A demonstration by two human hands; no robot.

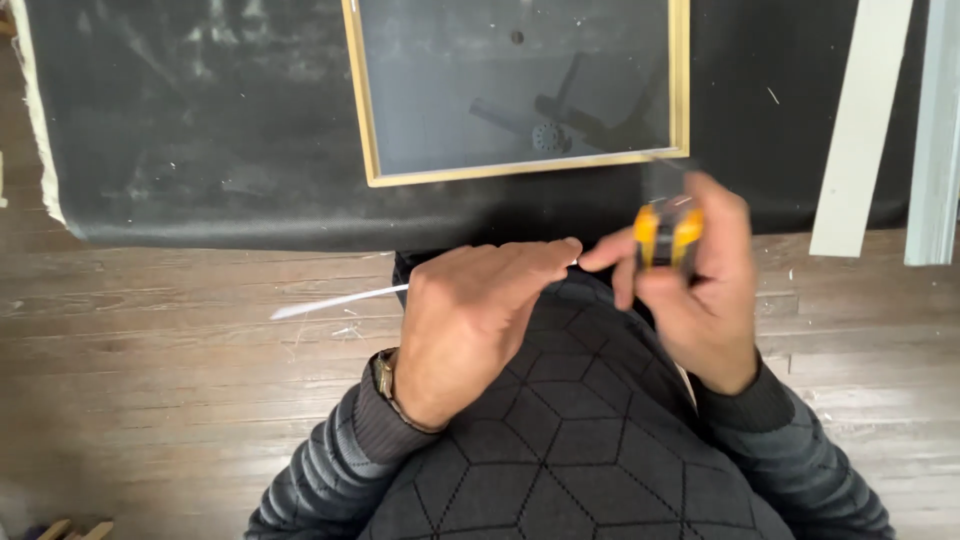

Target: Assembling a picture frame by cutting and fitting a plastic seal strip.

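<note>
While I watch from the head camera, looking straight down:
Right hand: my right hand (700, 290) is closed around a yellow-and-black tape measure (668, 232), held upright in the fingers just below the frame's lower right corner.
Left hand: my left hand (475, 315) is palm down, fingers curled together, fingertips almost meeting the right hand's; a thin white strip (335, 302) sticks out to the left from under it (whether it is pinched I cannot tell).
Frame: a gold-edged frame (372, 140) with a dark pane lies flat on a black cloth (200, 130) spread over the wooden floor (150, 380).
Boards: pale boards (858, 130) lie at the right edge.
Sleeves: grey ribbed.
</note>
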